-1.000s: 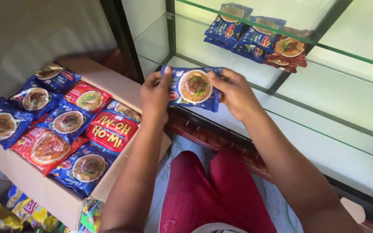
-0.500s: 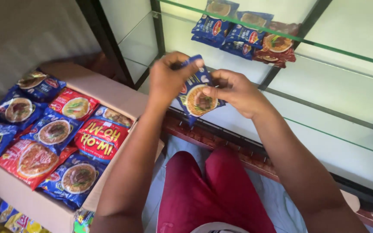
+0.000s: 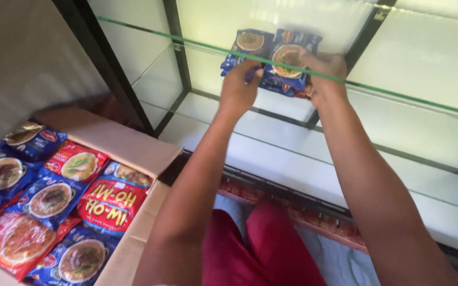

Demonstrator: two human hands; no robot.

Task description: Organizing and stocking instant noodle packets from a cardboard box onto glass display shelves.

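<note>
Up near the top centre of the head view, a blue noodle packet (image 3: 288, 61) sits between the two hands, resting on or just above the glass shelf (image 3: 409, 98) of a display cabinet, its green edge crossing in front of the packet. The right hand (image 3: 325, 74) is closed on the packet's right side, fingers wrapped over its edge, the wrist bent slightly upward. The left hand (image 3: 239, 87) is at the packet's lower left corner, fingers curled narrow and pinching that corner, though whether it also touches the neighbouring packet cannot be told. That second blue packet (image 3: 250, 45) lies just beside the held one, toward the upper left, already on the shelf and overlapping it a little. Both forearms rise from the bottom of the frame and converge on the packet, the left arm from lower centre, the right arm from the lower right, stretched well forward and lifted. Below the arms, at bottom centre, red trousers (image 3: 271, 254) show. At the lower left of the frame stands an open cardboard box (image 3: 133, 145) filled with noodle packets in blue and red (image 3: 54, 201), well apart from the hands. A lower glass shelf (image 3: 292, 159) runs beneath the arms, behind a dark cabinet frame (image 3: 107, 69).
</note>
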